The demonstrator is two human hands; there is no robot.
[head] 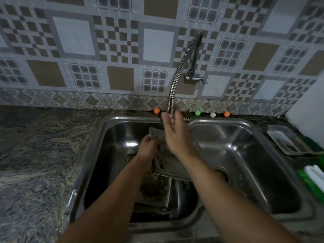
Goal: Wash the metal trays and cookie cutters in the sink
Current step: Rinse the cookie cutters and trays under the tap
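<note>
I see the tray (pixel 173 165) tilted over the left basin of the sink (pixel 112 123), its far edge raised and its near edge low, dirty brown smears on its left part. My left hand (pixel 149 149) grips the tray's left edge, fingers curled around the rim. My right hand (pixel 172 132) reaches up over the tray with fingers loosely spread, holding nothing, its fingertips (pixel 165 118) touching or just below the nozzle of the faucet (pixel 177 79); I cannot tell which. Below the held tray, more trays (pixel 156 195) lie stacked on the basin floor, with brown residue on the top one. The right basin (pixel 245 155) shows a drain near its left side.

Along the far rim of the sink sit small balls: orange (pixel 156 111), green (pixel 197 112), white (pixel 212 115) and another orange (pixel 226 114). The faucet's flexible hose arcs from a wall valve on the patterned tiles. On the counter at right lies a clear container (pixel 287 141), and something green and white (pixel 313 178) beyond it, too blurred to identify.
</note>
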